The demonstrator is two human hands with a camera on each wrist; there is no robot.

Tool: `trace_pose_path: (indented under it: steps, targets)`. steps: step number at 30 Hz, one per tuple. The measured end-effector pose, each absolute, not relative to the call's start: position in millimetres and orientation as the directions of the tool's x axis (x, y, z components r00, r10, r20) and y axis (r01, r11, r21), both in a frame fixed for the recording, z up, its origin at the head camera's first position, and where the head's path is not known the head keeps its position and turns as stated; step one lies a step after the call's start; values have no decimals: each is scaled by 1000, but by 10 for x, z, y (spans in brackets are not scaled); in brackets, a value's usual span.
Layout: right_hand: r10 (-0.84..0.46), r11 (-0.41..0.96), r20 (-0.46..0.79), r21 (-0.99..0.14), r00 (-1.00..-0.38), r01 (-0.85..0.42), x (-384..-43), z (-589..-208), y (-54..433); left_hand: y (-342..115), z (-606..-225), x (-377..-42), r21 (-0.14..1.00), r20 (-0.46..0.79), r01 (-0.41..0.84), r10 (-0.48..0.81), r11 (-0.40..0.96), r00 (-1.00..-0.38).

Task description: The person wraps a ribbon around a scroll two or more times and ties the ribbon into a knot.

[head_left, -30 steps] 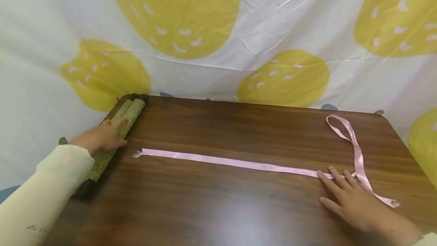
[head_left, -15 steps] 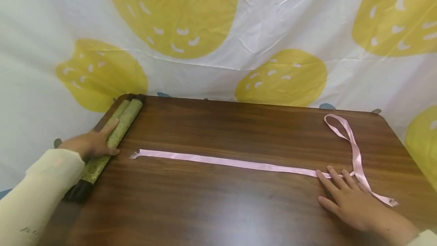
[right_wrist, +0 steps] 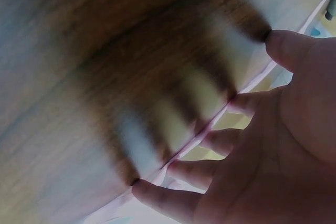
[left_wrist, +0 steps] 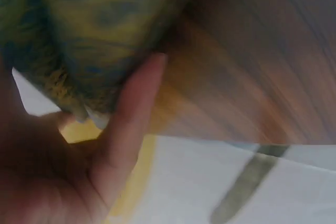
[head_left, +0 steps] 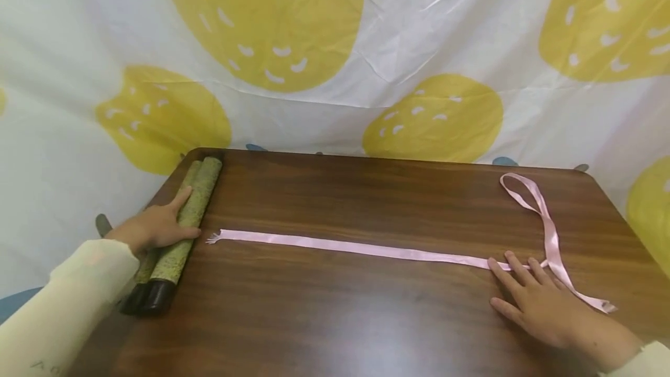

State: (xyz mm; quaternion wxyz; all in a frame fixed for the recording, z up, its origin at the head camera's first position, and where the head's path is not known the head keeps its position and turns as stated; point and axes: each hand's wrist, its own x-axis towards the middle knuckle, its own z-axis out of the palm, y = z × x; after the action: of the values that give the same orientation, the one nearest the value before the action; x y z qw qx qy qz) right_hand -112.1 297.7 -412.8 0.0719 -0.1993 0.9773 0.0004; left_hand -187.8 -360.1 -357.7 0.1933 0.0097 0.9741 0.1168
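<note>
A rolled scroll (head_left: 191, 212), green and yellow mottled, lies lengthwise along the table's left side as two parallel rolls with black near ends. My left hand (head_left: 154, 226) grips it around the middle, thumb on its right side. In the left wrist view the thumb (left_wrist: 134, 106) presses along one roll, while the other fingers are mostly hidden behind it. A pink satin ribbon (head_left: 335, 245) stretches across the table, its frayed end close to the scroll. My right hand (head_left: 549, 307) rests with spread, straight fingers on the ribbon near its right part.
The ribbon's right portion forms a loop (head_left: 523, 182) toward the back, with a short tail by the right hand. Beneath everything is a dark wooden table (head_left: 335, 319) with rounded corners. A white curtain (head_left: 293, 115) with yellow fruit prints hangs against its back and left edges.
My left hand has shifted the scroll slightly right, toward the ribbon's frayed end, and both black near ends now show side by side. The right hand has stayed in place on the ribbon.
</note>
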Motion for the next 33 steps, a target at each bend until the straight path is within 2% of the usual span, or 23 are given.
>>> trace_pose_path:
  steps: [2, 6, 14, 21, 26, 33]
  targets:
    - [-388, 921, -155, -37, -908, -387, -1121, -4129, 2967, -3526, -3585, -1849, 212, -366, -45, 37, 976, -930]
    - [-378, 925, -166, -39, -911, -377, -1130, -4124, 2953, -3360, -3594, -1791, 290, -376, -101, 16, 952, -927]
    - [-371, 928, -151, -43, -916, -369, -1109, -4134, 2960, -2745, -3489, -1763, 348, -291, 8, 116, 938, -950]
    - [-369, 929, -142, -49, -919, -366, -1103, -4154, 2965, -2114, -3492, -1761, 455, -293, 33, 184, 890, -938]
    - [-377, 926, -142, -52, -915, -373, -1111, -4133, 2953, -1644, -3461, -1821, 450, -279, 93, 238, 888, -930]
    - [-370, 929, -143, -46, -918, -367, -1112, -4106, 2975, -1020, -3501, -1914, 418, -233, 261, 380, 870, -895]
